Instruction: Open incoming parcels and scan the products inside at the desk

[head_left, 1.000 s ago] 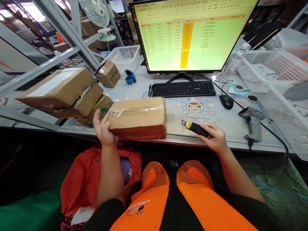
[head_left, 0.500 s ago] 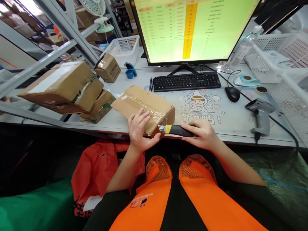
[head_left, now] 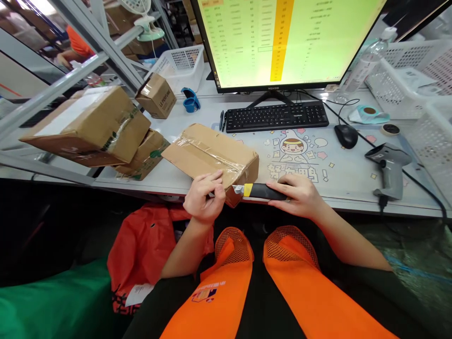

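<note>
A taped cardboard box lies at the desk's front edge, its near end jutting toward me. My left hand is closed at the box's near edge, fingers curled and thumb folded in against them. What sits inside the curl is partly hidden, but the fingers rest on the cardboard. My right hand grips the black handle of a utility knife with a yellow collar. Its metal tip points left and touches the box's near right corner, by the clear tape.
Two stacked cartons and a small carton stand to the left. Behind are a keyboard and monitor. To the right lie a mouse, a barcode scanner and white baskets. A person's orange sleeve shows far left.
My left hand has drawn back from the box top to its near edge, and its spread fingers have curled. The knife stays at the same corner. An orange sleeve has come into view far left.
</note>
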Demonstrator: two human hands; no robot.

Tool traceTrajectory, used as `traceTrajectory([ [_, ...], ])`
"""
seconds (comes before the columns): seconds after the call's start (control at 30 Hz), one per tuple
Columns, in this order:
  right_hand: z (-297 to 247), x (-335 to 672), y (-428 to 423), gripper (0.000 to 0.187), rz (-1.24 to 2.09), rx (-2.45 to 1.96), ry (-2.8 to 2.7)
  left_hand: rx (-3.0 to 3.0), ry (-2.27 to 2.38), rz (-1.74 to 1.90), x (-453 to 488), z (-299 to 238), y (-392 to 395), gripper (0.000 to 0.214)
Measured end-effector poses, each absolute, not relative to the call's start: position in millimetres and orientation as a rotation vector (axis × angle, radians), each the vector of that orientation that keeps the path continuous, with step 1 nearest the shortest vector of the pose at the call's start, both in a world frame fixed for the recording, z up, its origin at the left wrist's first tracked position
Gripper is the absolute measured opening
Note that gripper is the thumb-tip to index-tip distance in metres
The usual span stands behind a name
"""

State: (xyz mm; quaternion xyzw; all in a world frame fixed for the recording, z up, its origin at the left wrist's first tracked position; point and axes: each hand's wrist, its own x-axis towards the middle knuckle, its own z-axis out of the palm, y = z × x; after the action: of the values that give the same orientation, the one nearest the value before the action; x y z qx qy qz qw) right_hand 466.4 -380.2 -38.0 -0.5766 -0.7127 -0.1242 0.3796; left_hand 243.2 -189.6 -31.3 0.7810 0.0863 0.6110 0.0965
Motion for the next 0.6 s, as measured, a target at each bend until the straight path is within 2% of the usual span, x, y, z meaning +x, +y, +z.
traceTrajectory([
  [0.23,-35.3,467.4,-380.4,0.039,-0.321,-1.516,-1.778,2.306,0.18,1.764,237.5,-29.8,-187.2,0.007],
  [0.43,-22.1,452.6,-384.8,0.041,-0.32,-1.598,-1.806,2.286,0.156,1.807,238.7,-29.5,-190.0,0.021],
  [0.6,-21.8,505.2,-390.0,0.044,-0.404,-1.887,-1.584,2.243,0.075,1.871,241.1,-35.9,-187.6,0.023],
])
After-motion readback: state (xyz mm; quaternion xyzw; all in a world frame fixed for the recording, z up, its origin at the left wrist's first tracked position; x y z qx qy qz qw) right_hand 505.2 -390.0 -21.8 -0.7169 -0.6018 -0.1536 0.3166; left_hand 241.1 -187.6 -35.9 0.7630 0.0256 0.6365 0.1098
